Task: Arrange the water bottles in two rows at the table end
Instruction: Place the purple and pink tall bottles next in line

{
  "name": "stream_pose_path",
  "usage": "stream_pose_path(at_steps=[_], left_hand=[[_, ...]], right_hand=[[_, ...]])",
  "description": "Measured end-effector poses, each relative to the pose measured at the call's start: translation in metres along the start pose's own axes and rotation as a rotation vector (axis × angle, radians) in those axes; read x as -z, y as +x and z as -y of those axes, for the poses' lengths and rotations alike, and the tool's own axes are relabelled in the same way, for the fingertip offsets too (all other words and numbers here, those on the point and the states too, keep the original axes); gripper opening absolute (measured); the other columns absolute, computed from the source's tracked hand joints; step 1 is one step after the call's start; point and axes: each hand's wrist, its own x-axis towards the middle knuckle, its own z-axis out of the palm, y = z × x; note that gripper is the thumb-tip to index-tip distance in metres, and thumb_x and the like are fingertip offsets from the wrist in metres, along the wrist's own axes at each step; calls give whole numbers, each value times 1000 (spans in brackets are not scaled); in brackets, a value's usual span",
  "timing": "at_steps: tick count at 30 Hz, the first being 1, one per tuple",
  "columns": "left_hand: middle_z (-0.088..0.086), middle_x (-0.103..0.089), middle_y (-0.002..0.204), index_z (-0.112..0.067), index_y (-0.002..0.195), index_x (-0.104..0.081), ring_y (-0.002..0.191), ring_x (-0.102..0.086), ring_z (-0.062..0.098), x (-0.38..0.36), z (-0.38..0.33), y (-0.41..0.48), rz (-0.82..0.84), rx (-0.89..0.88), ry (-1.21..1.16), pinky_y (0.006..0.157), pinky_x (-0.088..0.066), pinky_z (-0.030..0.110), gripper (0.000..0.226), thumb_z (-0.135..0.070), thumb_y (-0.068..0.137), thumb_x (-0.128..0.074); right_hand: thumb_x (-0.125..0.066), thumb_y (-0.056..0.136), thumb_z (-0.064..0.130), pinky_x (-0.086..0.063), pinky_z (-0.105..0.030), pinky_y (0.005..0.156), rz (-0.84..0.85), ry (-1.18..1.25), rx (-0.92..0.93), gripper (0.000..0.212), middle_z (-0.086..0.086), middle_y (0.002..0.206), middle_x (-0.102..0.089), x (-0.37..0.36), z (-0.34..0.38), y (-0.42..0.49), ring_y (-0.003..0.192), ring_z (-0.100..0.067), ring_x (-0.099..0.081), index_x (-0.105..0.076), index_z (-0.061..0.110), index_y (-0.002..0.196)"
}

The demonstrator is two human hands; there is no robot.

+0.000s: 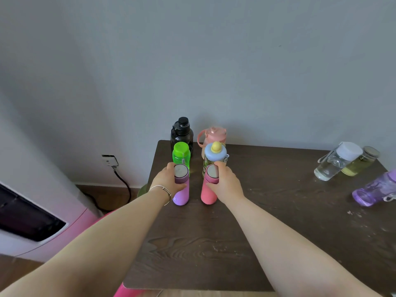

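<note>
A: Where are the hands rel. to the green bottle?
B: Both just in front of it. Left hand [169, 179] wrapped round the purple bottle [181, 189], upright on the counter [267, 211], directly in front of the green bottle [181, 156]. Right hand [225, 183] closed round the pink bottle [209, 187], also upright, front-right of green

A: Bracelet?
B: Yes, thin one on the left wrist [164, 190]

A: Behind that?
B: Blue-lid bottle w/ yellow knob [215, 155] just right of green. Black bottle [182, 133] right behind green; peach bottle [212, 136] behind and to its right, by the wall

A: Others?
B: Far right of green, well apart: clear bottle w/ white cap [336, 161], yellowish bottle [360, 163] touching it, violet bottle [375, 189] nearer
</note>
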Motion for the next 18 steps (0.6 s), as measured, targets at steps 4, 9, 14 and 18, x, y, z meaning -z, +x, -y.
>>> stream_pose_path(at_steps=[4,9,14,18], left_hand=[[17,-64,137,-10,149,-43,124,-63,36,-1,0,5,7,-1,2,102,-53,43,75,-27,89,-85],[18,-64,136,-10,150,-42,122,-64,37,0,-1,5,25,-12,26,102,-54,44,77,-28,89,-85],[19,-58,141,-12,153,-40,123,-63,39,1,-2,4,55,-48,60,104,-55,46,77,-26,91,-83],[19,-53,146,-12,157,-34,126,-61,41,3,-4,4,80,-59,120,107,-55,48,82,-28,92,-81]], right_hand=[[-76,84,26,-52,-40,85,10,-33,2,59,-8,120,-56,0,-3,3,109,-29,-59,-44,22,134],[-78,82,28,-54,-46,88,11,-29,-38,65,-7,121,-56,-2,-9,-2,109,-28,-60,-42,23,136],[-78,82,27,-54,-50,89,-7,-7,-55,68,-8,123,-54,-3,-9,-5,110,-29,-59,-40,23,138],[-77,83,25,-55,-49,89,14,-20,-54,69,-9,124,-52,-4,-8,-6,110,-31,-60,-37,23,139]])
